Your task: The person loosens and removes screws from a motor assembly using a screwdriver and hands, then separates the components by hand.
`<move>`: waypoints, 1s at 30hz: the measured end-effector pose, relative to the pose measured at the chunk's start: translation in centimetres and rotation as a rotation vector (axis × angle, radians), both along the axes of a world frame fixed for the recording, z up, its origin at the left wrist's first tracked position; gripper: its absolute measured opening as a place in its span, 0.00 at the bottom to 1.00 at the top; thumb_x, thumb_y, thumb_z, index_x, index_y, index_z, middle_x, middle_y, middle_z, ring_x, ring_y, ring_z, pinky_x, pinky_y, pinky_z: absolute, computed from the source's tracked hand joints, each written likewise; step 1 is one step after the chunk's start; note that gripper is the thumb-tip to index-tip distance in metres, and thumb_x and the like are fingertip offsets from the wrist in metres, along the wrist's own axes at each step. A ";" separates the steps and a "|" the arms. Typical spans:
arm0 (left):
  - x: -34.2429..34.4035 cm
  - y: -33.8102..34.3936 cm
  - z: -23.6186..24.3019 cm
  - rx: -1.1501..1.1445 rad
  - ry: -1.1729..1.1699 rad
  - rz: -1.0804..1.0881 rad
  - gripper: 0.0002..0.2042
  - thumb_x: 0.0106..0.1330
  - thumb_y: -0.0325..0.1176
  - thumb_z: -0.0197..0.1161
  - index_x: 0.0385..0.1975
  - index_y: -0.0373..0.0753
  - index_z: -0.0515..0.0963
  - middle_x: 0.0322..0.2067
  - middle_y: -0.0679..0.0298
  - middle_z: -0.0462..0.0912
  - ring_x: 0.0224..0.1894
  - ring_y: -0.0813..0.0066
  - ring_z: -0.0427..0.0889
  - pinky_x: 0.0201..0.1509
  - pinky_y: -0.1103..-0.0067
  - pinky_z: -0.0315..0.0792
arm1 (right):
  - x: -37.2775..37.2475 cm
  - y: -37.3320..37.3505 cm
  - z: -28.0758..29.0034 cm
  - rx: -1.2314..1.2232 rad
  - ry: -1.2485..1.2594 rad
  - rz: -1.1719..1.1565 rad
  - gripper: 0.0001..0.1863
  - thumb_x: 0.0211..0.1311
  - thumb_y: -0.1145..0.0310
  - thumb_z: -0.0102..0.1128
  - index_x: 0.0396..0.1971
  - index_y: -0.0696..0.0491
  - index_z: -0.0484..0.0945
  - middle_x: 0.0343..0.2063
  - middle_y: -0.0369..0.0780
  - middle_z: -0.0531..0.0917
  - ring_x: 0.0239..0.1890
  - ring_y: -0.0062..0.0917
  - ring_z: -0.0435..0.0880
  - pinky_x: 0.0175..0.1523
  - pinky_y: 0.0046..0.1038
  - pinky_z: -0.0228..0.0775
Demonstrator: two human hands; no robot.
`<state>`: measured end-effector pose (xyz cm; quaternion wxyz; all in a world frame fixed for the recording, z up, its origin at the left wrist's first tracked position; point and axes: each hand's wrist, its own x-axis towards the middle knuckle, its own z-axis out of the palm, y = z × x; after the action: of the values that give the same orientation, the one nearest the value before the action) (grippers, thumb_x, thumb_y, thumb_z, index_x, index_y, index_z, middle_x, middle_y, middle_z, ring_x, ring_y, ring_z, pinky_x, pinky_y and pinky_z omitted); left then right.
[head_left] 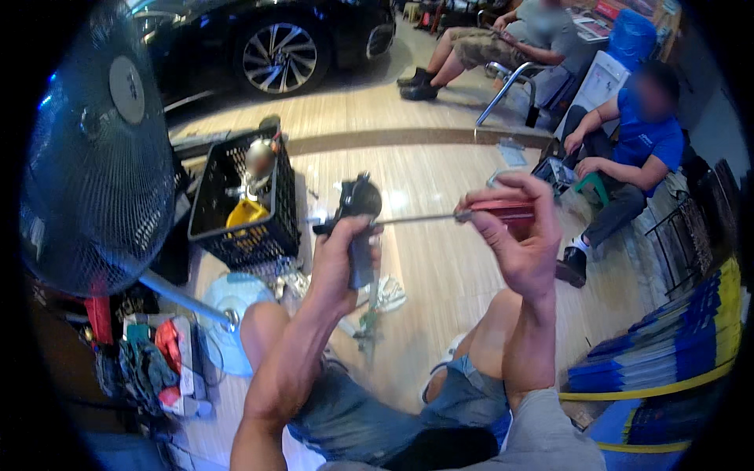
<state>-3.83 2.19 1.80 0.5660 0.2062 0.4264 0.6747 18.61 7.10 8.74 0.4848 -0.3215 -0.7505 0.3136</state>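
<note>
Because we hold the device (pixel 361 196) and the red-handled tool (pixel 514 210) in the air above the floor (pixel 436 271), with no support under them, a small slip seems to us the main danger. The thin metal shaft of the tool runs almost level from the right hand (pixel 526 247) to the device, and its end arrives close to the thumb of the left hand (pixel 338 255). If we push strongly and the tip slides off, it could scratch the device or hit our left fingers, since these are so near. The cause would be a tip that is badly seated, or a shaft that is not in line; whether it sits in a screw or a slot, we cannot tell. Also, if the left grip becomes weak, the device could fall among the loose metal parts (pixel 385 292) on the floor.

The device is in front of us, higher than our knees, at the left end of the shaft. It looks compact, with a rounded black upper part and a greyish lower body, which our palm partly covers. The left fingers are closed around this body. The right fingers are bent and grip the red handle, with the thumb near the place where the shaft begins.
</note>
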 end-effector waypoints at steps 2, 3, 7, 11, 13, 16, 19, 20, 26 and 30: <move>0.1 -0.1 -0.2 -0.003 0.003 0.002 0.12 0.63 0.39 0.60 0.39 0.37 0.76 0.34 0.57 0.83 0.23 0.75 0.79 0.26 0.78 0.74 | -0.3 0.4 -0.7 0.034 0.029 -0.053 0.27 0.58 0.78 0.64 0.55 0.58 0.64 0.47 0.50 0.82 0.43 0.31 0.86 0.54 0.30 0.75; 0.0 -0.3 -0.4 -0.008 0.018 0.004 0.12 0.63 0.39 0.60 0.39 0.37 0.76 0.34 0.57 0.83 0.23 0.75 0.79 0.25 0.79 0.74 | -0.5 0.8 -1.2 0.154 0.110 0.038 0.26 0.58 0.78 0.63 0.55 0.58 0.64 0.47 0.50 0.82 0.43 0.31 0.86 0.54 0.29 0.75; -0.2 -0.5 -0.6 0.032 0.052 0.010 0.11 0.63 0.38 0.60 0.38 0.37 0.76 0.33 0.57 0.83 0.23 0.75 0.78 0.25 0.79 0.74 | -0.5 0.6 -1.2 0.170 0.219 0.251 0.23 0.60 0.78 0.61 0.54 0.58 0.64 0.47 0.49 0.82 0.44 0.32 0.86 0.52 0.29 0.77; -0.3 -0.3 -0.7 0.018 0.051 0.026 0.13 0.63 0.38 0.60 0.39 0.35 0.76 0.33 0.56 0.82 0.22 0.74 0.78 0.24 0.79 0.73 | -0.5 0.6 -1.1 0.083 0.102 0.142 0.21 0.59 0.77 0.63 0.50 0.57 0.67 0.43 0.47 0.84 0.41 0.31 0.87 0.46 0.28 0.78; -0.4 -0.3 -0.7 0.007 0.059 0.023 0.13 0.63 0.38 0.59 0.40 0.34 0.75 0.34 0.56 0.82 0.22 0.74 0.77 0.24 0.78 0.73 | -0.6 0.7 -1.0 0.119 0.024 0.003 0.18 0.58 0.76 0.64 0.47 0.56 0.69 0.37 0.45 0.86 0.37 0.30 0.88 0.43 0.27 0.79; -0.2 -0.6 -0.3 -0.003 0.074 0.022 0.14 0.63 0.38 0.59 0.40 0.34 0.75 0.34 0.55 0.82 0.22 0.74 0.77 0.24 0.79 0.73 | -1.0 1.0 -0.8 0.260 0.185 0.123 0.19 0.57 0.75 0.66 0.47 0.57 0.69 0.34 0.45 0.87 0.36 0.30 0.88 0.41 0.28 0.79; -0.4 -0.5 -0.5 0.027 0.062 0.022 0.14 0.62 0.39 0.61 0.40 0.34 0.76 0.33 0.57 0.83 0.23 0.75 0.79 0.25 0.79 0.73 | -1.3 1.2 -1.6 0.073 0.334 0.243 0.20 0.57 0.76 0.64 0.48 0.57 0.69 0.36 0.46 0.86 0.37 0.31 0.88 0.43 0.29 0.79; -0.5 -0.5 -0.5 0.037 0.049 0.029 0.14 0.60 0.39 0.64 0.38 0.35 0.77 0.32 0.59 0.83 0.23 0.76 0.80 0.24 0.79 0.74 | -1.1 1.1 -1.3 0.078 0.334 0.244 0.20 0.57 0.76 0.64 0.48 0.57 0.69 0.36 0.46 0.86 0.37 0.31 0.88 0.43 0.29 0.79; -0.5 -0.1 -0.4 0.025 0.061 0.016 0.15 0.62 0.39 0.61 0.40 0.33 0.75 0.31 0.57 0.83 0.22 0.76 0.78 0.25 0.79 0.74 | -1.1 1.2 -1.0 0.094 0.114 -0.005 0.22 0.58 0.77 0.63 0.52 0.57 0.68 0.41 0.45 0.84 0.43 0.33 0.86 0.50 0.30 0.78; -1.3 -0.4 -0.7 0.037 0.032 0.066 0.15 0.62 0.40 0.62 0.40 0.34 0.76 0.30 0.58 0.83 0.22 0.75 0.79 0.25 0.79 0.75 | -1.5 1.4 -1.3 0.067 0.230 0.192 0.23 0.58 0.75 0.65 0.52 0.58 0.69 0.39 0.45 0.85 0.42 0.33 0.87 0.48 0.31 0.79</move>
<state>-5.18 1.80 1.14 0.5328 0.2132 0.4295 0.6973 17.16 8.52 7.44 0.5459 -0.1939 -0.7274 0.3679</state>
